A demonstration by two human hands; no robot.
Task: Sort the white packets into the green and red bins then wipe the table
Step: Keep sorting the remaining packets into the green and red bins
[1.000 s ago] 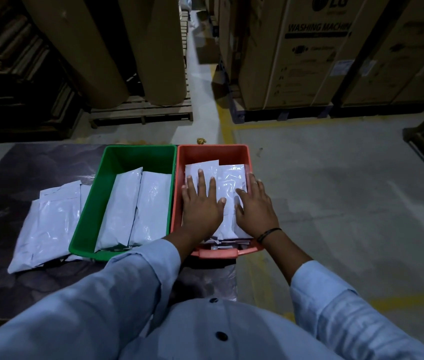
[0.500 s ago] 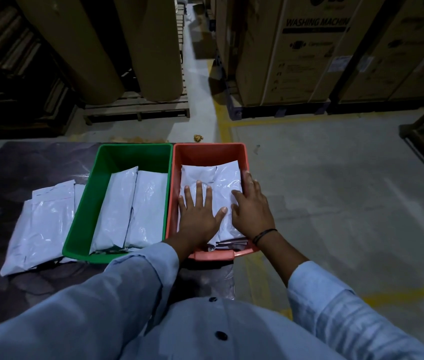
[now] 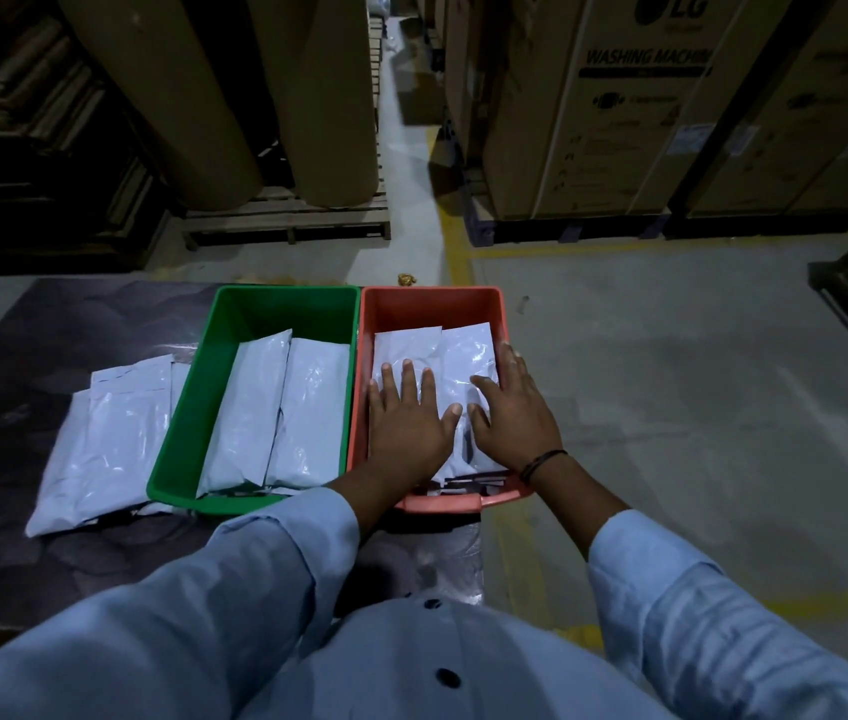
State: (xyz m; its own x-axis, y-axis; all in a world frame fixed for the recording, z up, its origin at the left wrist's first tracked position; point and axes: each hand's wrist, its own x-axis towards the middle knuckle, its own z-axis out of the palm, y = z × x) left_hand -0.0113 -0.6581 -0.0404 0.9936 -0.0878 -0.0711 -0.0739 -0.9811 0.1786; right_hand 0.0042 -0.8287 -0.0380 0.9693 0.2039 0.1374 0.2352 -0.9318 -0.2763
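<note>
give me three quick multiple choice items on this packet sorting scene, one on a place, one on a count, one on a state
1. Where does the unsorted pile of packets lie?
A. on the table, left of the green bin
B. inside the red bin
C. on the floor

2. How many packets show in the green bin?
A. none
B. two
C. five

3. How do the hands stand?
A. both flat on packets in the red bin
B. both in the air
C. wiping the table

Answers: 1 A, the pile rests on the dark tabletop beside the green bin. 2 B, two lie side by side. 3 A, the left hand and right hand press palm down there.
</note>
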